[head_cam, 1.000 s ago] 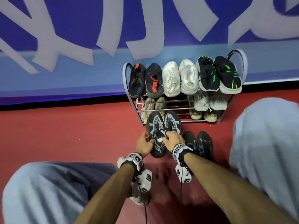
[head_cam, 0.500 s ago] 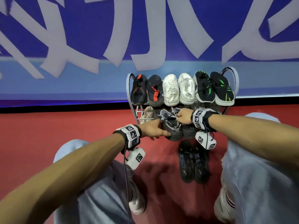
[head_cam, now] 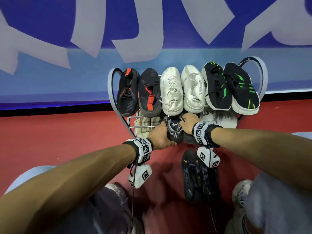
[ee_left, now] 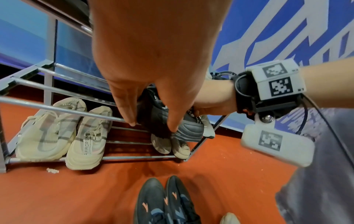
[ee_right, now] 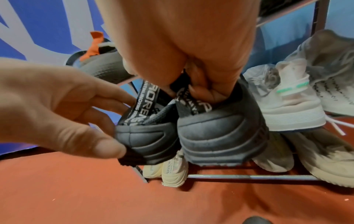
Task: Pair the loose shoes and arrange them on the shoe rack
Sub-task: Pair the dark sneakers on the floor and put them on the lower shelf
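At the shoe rack, dark white-lettered sneakers, left hand gripping one, right hand pinching the other.

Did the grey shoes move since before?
Yes. The grey shoes went from beside the black pair up to the rack's middle shelf.

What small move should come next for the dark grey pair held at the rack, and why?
Probably push the dark grey pair deeper onto the middle shelf: its heels sit at the shelf's front edge, the right hand pinches one heel collar and the left hand holds the other heel.
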### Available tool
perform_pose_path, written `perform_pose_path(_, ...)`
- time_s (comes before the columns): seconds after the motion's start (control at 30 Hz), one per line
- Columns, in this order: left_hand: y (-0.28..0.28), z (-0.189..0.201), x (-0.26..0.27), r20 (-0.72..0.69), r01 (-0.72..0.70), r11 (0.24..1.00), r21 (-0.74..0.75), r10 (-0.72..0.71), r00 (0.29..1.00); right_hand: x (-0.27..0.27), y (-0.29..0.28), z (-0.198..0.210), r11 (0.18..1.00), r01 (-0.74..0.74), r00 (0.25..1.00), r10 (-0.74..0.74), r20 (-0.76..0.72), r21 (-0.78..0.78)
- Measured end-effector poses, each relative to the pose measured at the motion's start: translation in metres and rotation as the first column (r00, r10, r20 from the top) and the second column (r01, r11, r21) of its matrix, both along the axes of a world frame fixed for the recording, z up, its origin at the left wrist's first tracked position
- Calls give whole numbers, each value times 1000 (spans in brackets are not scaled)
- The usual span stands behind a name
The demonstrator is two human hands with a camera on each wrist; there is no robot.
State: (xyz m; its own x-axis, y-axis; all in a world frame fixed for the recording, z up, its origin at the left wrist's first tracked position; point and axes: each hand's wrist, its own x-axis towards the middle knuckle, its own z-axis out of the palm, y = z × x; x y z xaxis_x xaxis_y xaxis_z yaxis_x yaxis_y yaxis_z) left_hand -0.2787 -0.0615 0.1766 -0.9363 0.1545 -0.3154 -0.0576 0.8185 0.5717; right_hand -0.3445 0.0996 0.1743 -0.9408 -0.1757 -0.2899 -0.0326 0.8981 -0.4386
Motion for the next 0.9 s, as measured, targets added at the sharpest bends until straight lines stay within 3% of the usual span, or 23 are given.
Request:
perform_pose_path(0.2, 5, -13, -29, -38, -29, 991, -129, 24, 999, -17, -5, -26, 994, 96, 995, -98, -33, -52)
perform_pose_path(0.4, 15, -29, -41, -51, -36, 984, -173, 28, 998, -30, 2, -38, 998, 57, 991, -59, -124, -19)
perform_pose_path(0.6, 24, -41, -50, -7, 54, 973, -223, -57, 998, -33, 20, -41, 999, -52, 998, 52, 35, 13)
perform_pose_path(0.77, 24, -54, -53, 92, 84, 971, -222, -65, 994, -33, 22, -29, 999, -50, 994, 50, 93, 3)
perform_pose_path(0.9, 20, -62, -54, 121, 87, 968, -236, -59, 991, -25, 32, -28, 996, -84, 995, 86, -49, 41)
